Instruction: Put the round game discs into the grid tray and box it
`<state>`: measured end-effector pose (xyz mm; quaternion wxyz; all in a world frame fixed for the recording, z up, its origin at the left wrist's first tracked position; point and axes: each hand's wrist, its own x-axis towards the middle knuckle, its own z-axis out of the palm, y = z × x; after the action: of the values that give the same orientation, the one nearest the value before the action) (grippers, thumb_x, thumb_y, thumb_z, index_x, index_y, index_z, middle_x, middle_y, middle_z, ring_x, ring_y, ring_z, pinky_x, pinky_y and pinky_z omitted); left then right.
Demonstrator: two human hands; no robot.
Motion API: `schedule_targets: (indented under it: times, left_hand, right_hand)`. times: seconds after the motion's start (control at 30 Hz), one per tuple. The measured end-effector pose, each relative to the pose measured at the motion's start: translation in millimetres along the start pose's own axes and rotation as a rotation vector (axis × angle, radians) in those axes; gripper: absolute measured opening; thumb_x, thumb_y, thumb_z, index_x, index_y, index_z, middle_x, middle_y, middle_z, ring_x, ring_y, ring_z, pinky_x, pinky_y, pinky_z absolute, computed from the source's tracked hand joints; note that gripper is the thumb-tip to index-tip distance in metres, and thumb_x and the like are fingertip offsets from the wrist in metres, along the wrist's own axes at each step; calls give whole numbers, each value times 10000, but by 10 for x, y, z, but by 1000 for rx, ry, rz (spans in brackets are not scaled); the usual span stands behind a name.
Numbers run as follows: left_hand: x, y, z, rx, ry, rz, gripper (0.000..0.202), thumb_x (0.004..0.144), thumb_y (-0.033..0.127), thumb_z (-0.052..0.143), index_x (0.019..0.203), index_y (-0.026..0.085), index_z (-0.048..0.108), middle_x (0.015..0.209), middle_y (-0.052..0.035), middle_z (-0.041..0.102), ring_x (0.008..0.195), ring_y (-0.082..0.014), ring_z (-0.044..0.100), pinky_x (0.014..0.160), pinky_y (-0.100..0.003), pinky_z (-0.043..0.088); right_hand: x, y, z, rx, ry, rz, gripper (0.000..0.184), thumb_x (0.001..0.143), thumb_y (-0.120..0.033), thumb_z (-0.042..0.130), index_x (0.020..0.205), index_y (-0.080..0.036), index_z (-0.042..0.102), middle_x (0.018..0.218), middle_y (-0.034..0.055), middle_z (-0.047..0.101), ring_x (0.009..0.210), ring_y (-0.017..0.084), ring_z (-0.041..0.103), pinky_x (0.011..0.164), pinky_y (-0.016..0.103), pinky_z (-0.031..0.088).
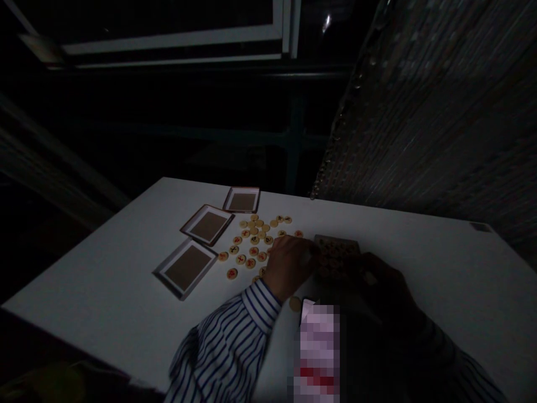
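Observation:
In the head view, a small box (pixel 335 242) on the white table holds rows of round Chinese chess pieces (pixel 333 262), dim in shadow. My left hand (pixel 290 266) reaches in from the box's left side, its fingers bent together at the near-left edge; what they pinch, if anything, is hidden. On the other side my right hand (pixel 384 285) curls its fingers at the box's right edge. It is too dark there to make out what it grips. Loose wooden chess pieces (pixel 254 240), some with red or black characters, lie spread left of my left hand. One plain piece (pixel 295 304) lies beneath my left wrist.
Three shallow trays or lids with brown insides stand along the left: a near one (pixel 184 268), a middle one (pixel 207 225) and a far one (pixel 242 200). A lit phone (pixel 319 347), its screen blurred, is at the front. A beaded curtain (pixel 419 123) hangs behind the table (pixel 104 252).

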<state>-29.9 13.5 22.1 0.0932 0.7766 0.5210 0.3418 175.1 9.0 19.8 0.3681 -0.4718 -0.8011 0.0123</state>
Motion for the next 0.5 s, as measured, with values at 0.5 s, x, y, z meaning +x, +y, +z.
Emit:
schedule_targets:
  times: [0.5]
  left_hand:
    - [512, 91, 158, -56, -3, 18, 189, 820, 324, 513, 931, 224, 629, 914, -13, 688, 840, -177, 590, 775, -321, 387]
  right_hand:
    - [652, 172, -414, 91, -66, 102, 221, 808, -330, 502, 931, -177, 603, 853, 75, 670, 674, 175, 614, 552, 274, 465]
